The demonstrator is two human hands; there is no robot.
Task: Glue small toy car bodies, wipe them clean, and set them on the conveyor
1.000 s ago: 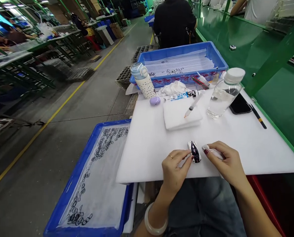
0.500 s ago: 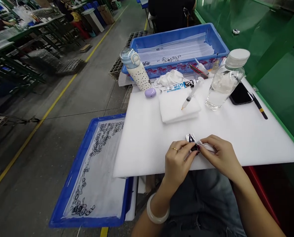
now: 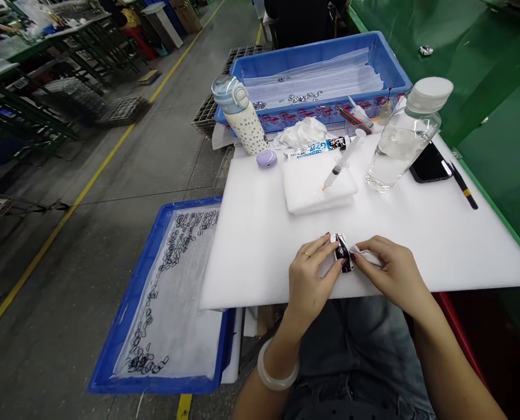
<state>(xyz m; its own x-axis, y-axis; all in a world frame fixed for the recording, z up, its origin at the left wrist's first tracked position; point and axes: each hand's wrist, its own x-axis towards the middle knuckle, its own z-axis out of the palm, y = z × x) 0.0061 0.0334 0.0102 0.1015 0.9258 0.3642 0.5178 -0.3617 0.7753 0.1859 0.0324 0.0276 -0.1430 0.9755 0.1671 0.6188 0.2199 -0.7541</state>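
The left hand (image 3: pixel 310 274) still pinches the small toy car (image 3: pixel 343 253) on the white board (image 3: pixel 264 245); the right hand (image 3: pixel 391 274), gripping a white cloth (image 3: pixel 367 256), has closed in.

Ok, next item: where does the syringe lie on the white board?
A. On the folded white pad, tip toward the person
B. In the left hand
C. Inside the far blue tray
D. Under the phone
A. The syringe rests slantwise on the folded white pad in the middle of the white board, its orange tip pointing toward the person, apart from the left hand and the right hand.
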